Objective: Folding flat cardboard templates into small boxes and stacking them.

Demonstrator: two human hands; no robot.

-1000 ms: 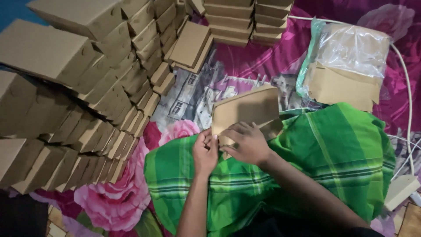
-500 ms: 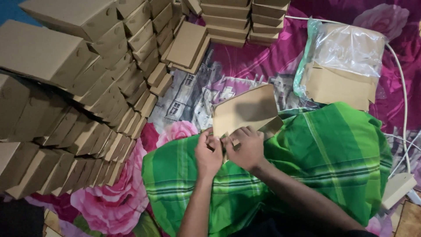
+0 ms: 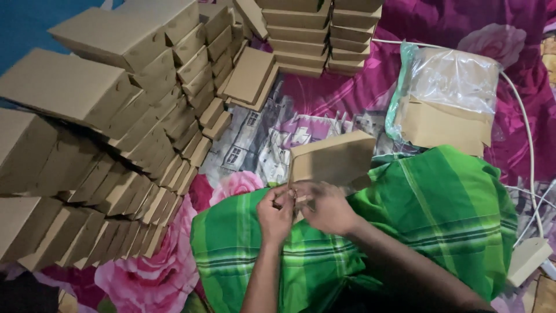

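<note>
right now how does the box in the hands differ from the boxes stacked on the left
The box in the hands is single and part-folded, an open piece tilted up over the green checked cloth; the stacked boxes are many, closed and packed in leaning rows. The left hand and right hand pinch the held box's lower edge, while nothing touches the stacked boxes. Both are plain brown cardboard of like shape.

Fingertips (image 3: 292, 197) blurred — the cardboard box's (image 3: 333, 159) lower edge hidden behind them.
</note>
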